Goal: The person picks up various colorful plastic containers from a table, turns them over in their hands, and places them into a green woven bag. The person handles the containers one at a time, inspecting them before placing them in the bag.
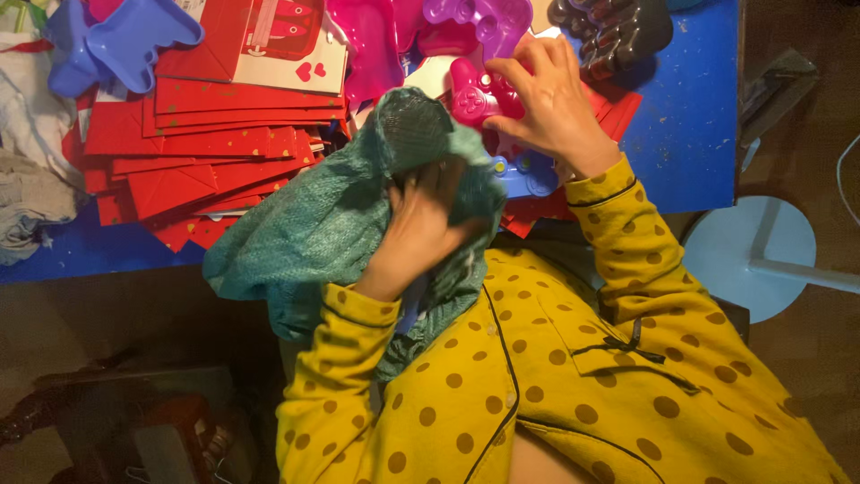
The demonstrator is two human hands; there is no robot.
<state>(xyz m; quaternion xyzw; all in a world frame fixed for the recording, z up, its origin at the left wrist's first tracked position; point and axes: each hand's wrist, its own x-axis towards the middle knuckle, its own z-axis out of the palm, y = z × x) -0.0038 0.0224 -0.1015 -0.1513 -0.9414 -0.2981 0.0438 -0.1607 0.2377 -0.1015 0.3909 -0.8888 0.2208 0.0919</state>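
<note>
My left hand (421, 224) is wrapped in a teal knitted cloth (313, 229) and grips it; the cloth bunches over my fingers and hangs toward my yellow dotted sleeve. My right hand (551, 99) holds a small pink plastic mould (475, 99) with its fingers curled around it, just above the cloth's top edge. Under the mould lies a light blue plastic piece (528, 175) on red cards.
Stacks of red cards (197, 143) cover the blue table (690, 116). More moulds lie at the far edge: blue (116, 45), magenta (367, 40), purple (484, 22) and dark brown (614, 31). White cloths (27, 179) lie left. A pale round stool (752, 251) stands right.
</note>
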